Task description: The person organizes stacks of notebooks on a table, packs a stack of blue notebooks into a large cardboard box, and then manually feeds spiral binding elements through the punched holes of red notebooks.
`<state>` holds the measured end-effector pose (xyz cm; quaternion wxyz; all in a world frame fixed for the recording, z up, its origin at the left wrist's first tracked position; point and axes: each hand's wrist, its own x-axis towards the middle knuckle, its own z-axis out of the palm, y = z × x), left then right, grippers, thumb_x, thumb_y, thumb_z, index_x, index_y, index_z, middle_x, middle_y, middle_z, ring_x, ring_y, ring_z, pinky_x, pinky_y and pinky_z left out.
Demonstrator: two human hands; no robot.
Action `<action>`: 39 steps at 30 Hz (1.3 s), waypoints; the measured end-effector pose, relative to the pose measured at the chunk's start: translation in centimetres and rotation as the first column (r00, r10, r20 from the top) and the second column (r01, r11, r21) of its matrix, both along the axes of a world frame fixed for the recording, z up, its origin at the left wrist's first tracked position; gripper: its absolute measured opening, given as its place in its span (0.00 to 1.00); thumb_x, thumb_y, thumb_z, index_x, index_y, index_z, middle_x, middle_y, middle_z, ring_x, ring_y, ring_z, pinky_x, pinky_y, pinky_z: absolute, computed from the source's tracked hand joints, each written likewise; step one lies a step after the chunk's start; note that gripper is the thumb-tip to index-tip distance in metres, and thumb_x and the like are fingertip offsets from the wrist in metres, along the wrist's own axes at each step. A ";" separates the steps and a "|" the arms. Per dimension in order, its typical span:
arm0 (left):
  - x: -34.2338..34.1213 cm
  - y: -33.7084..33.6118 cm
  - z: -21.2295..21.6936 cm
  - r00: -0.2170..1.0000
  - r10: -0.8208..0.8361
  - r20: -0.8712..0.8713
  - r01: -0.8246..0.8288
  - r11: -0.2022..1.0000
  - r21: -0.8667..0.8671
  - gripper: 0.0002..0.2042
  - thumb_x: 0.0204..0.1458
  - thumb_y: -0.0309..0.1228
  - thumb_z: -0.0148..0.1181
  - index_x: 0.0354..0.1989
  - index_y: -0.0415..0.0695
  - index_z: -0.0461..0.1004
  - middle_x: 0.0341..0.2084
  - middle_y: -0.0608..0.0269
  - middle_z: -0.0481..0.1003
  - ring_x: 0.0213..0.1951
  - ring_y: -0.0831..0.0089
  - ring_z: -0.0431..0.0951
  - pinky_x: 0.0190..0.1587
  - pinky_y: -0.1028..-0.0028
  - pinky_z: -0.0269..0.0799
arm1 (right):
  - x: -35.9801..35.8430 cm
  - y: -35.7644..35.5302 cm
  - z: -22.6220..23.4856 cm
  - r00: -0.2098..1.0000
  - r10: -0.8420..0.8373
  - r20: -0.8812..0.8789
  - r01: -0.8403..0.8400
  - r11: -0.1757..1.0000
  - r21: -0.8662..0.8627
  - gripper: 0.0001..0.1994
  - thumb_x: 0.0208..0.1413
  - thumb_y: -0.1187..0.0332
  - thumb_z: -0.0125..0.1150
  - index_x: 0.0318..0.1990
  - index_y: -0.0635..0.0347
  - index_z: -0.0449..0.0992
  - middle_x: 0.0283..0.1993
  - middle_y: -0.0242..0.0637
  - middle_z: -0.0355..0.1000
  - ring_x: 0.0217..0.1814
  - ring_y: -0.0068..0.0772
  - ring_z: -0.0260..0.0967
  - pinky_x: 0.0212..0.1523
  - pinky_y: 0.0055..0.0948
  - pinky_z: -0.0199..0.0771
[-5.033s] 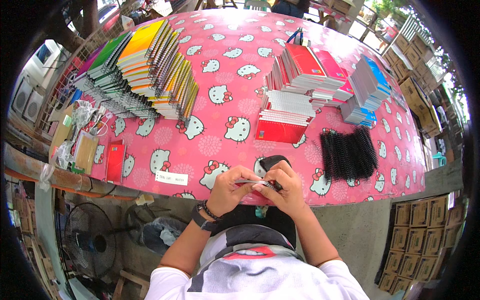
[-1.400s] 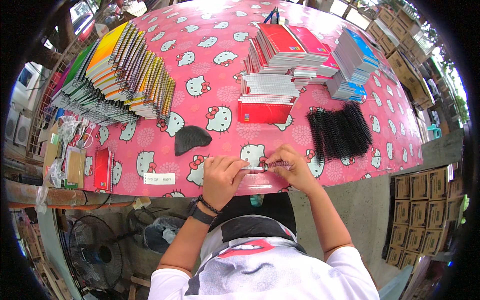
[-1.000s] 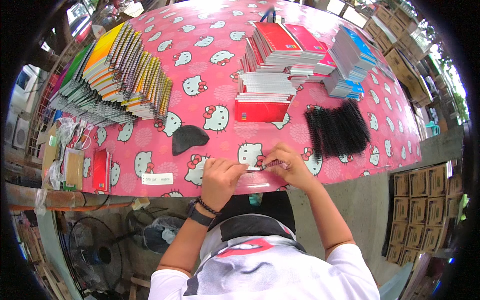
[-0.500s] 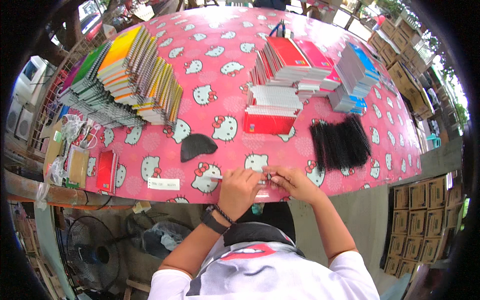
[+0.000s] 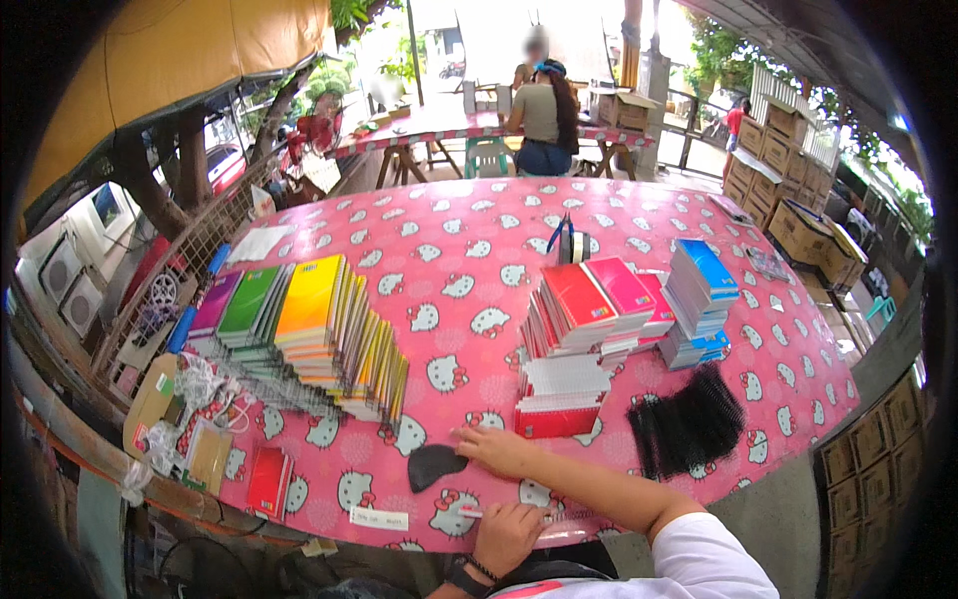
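Observation:
My left hand (image 5: 507,537) is closed at the table's near edge, on a thin pale stick-like thing (image 5: 471,511) whose end shows past the fingers. What that thing is, I cannot make out. Stretched across in front of it, my right hand (image 5: 494,451) lies with its fingers out, at the edge of a black curved cloth piece (image 5: 436,467) that looks like a folded face mask. A small white printed slip (image 5: 379,518) and a red notebook (image 5: 269,482) lie to the left.
Stacked spiral notebooks (image 5: 314,299) stand at left. Red and pink notebooks (image 5: 579,295), white-edged ones (image 5: 564,389) and blue ones (image 5: 707,270) stand at right, near a heap of black spiral coils (image 5: 687,424). A person (image 5: 544,115) sits at a farther table; boxes (image 5: 783,150) are piled at right.
The view has tilted up, bringing the farther table into sight. My right hand has left my left hand and reached forward and left to the black cloth piece.

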<state>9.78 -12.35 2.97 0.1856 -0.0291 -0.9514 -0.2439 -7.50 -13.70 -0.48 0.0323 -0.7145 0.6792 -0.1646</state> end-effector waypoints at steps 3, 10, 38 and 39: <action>0.0 -0.1 0.4 0.999 0.006 -0.050 -0.005 1.000 0.026 0.10 0.44 0.34 0.59 0.36 0.51 0.73 0.29 0.68 0.74 0.32 0.69 0.71 0.38 0.68 0.59 | 0.3 -0.5 0.2 0.997 0.078 -0.015 -0.079 0.994 -0.076 0.19 0.48 0.70 0.49 0.50 0.52 0.65 0.60 0.40 0.58 0.53 0.43 0.64 0.48 0.36 0.69; -0.7 -0.1 0.9 0.996 -0.088 0.018 0.088 0.996 0.020 0.09 0.45 0.33 0.59 0.35 0.51 0.75 0.28 0.69 0.74 0.32 0.71 0.72 0.39 0.67 0.58 | 0.8 -0.7 -0.9 0.974 0.140 0.181 -0.117 0.984 -0.132 0.12 0.48 0.70 0.53 0.42 0.56 0.71 0.52 0.42 0.63 0.48 0.44 0.63 0.47 0.36 0.67; -2.1 -2.7 -1.1 0.999 0.035 -0.028 -0.034 0.999 0.037 0.05 0.47 0.32 0.55 0.30 0.46 0.72 0.25 0.59 0.71 0.29 0.62 0.71 0.43 0.55 0.59 | -1.0 15.8 0.8 0.866 -0.361 0.347 0.191 0.878 0.440 0.32 0.37 0.66 0.64 0.57 0.43 0.65 0.42 0.34 0.64 0.52 0.39 0.60 0.45 0.47 0.56; -2.1 -2.6 -1.7 0.999 0.034 0.012 -0.035 0.994 0.103 0.05 0.48 0.32 0.54 0.30 0.46 0.72 0.25 0.58 0.71 0.29 0.61 0.71 0.43 0.55 0.59 | -0.9 15.8 0.8 0.852 -0.375 0.366 0.202 0.880 0.431 0.34 0.36 0.67 0.64 0.58 0.43 0.63 0.41 0.34 0.64 0.52 0.39 0.60 0.45 0.47 0.56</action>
